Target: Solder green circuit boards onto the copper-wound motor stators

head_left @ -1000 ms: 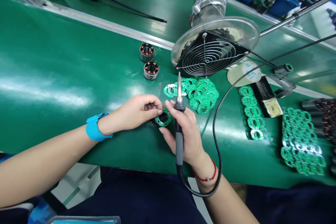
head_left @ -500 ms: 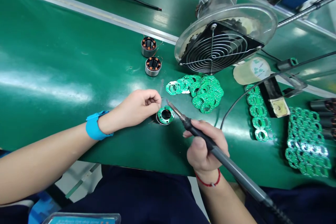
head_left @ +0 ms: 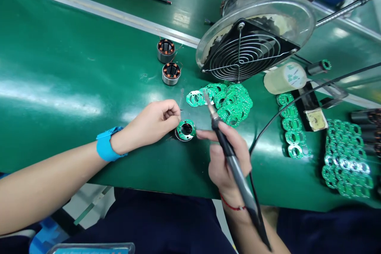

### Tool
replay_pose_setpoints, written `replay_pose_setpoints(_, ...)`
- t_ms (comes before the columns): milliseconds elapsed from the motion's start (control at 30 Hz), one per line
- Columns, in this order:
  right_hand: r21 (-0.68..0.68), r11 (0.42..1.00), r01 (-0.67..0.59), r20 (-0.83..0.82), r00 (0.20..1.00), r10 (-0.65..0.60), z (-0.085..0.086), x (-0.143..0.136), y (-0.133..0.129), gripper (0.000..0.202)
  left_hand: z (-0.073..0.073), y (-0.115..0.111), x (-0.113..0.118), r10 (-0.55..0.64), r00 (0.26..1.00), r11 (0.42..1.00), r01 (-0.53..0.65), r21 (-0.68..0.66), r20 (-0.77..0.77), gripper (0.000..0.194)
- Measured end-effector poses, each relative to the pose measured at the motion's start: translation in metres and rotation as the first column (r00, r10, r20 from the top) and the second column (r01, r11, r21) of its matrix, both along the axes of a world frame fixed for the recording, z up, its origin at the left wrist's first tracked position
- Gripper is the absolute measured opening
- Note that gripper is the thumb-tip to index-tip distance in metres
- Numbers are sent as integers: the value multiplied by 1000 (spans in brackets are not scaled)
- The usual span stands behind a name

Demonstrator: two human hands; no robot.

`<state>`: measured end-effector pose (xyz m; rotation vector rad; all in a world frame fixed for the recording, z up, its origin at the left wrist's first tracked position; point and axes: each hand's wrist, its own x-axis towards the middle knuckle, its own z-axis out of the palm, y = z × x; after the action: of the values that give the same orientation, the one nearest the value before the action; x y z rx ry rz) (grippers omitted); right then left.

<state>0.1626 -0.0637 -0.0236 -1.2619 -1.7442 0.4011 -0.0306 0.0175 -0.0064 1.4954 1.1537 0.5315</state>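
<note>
A green ring-shaped board (head_left: 181,133) sits on a round metal-cased part on the bench. My left hand (head_left: 160,121) is pinched closed just above and left of it; what its fingertips hold, if anything, is too small to make out. My right hand (head_left: 228,154) is wrapped round a soldering iron (head_left: 235,166), its tip pointing up and left over the loose boards. One right finger is stretched out to the right edge of the ring board. Two copper-wound stators (head_left: 171,79) stand farther back on the bench.
Behind the hands lies a pile of green boards (head_left: 235,101), under a fan hood (head_left: 241,61). Rightward are a tape roll (head_left: 282,79), a black holder (head_left: 306,105), a board strip (head_left: 293,137) and a larger board stack (head_left: 347,166). A black cable (head_left: 268,123) crosses the bench.
The iron has swung upright, its tip moving up and right away from the ring board. A right finger has stretched out to the board's edge. My left hand has barely moved.
</note>
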Motion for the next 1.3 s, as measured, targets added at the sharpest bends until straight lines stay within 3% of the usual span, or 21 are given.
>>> replay_pose_setpoints(133,-140,980,-138,202,965,164,3,-8,10,46,-2,-1,0,-3,1000,1000,3,14,22,6)
replay_pose_setpoints(233,-199,961,-191,177,958,227,3,-11,14,51,-4,-1,0,-14,1000,1000,14,23,21,6)
replay_pose_setpoints(367,-213,957,-195,154,961,230,1,-9,14,50,-3,0,-5,-64,998,998,64,21,-13,5)
replay_pose_setpoints(467,-168,974,-155,195,963,187,-2,-8,14,47,1,-2,-12,-196,975,979,201,43,-104,13)
replay_pose_setpoints(533,-133,984,-121,224,963,148,-3,-7,14,45,3,-3,-16,-277,942,947,301,112,-191,12)
replay_pose_setpoints(600,-107,989,-99,255,959,123,-5,-7,14,44,4,-5,-18,-285,926,917,338,210,-247,13)
replay_pose_setpoints(767,-54,996,-73,352,932,87,-6,-8,16,43,5,-7,-14,-151,979,915,191,356,-135,15)
replay_pose_setpoints(933,85,980,-180,338,930,142,-1,-13,16,48,1,-6,-4,-142,989,963,130,238,34,13)
replay_pose_setpoints(1067,93,983,-159,339,933,119,5,-15,13,39,-3,-6,-3,-102,992,981,88,171,72,13)
replay_pose_setpoints(1167,49,990,-130,272,956,112,7,-13,11,34,-4,-6,-3,-67,996,981,56,185,51,14)
replay_pose_setpoints(1300,128,989,-73,46,997,68,4,-7,6,32,-4,-6,-3,-46,999,976,44,215,4,13)
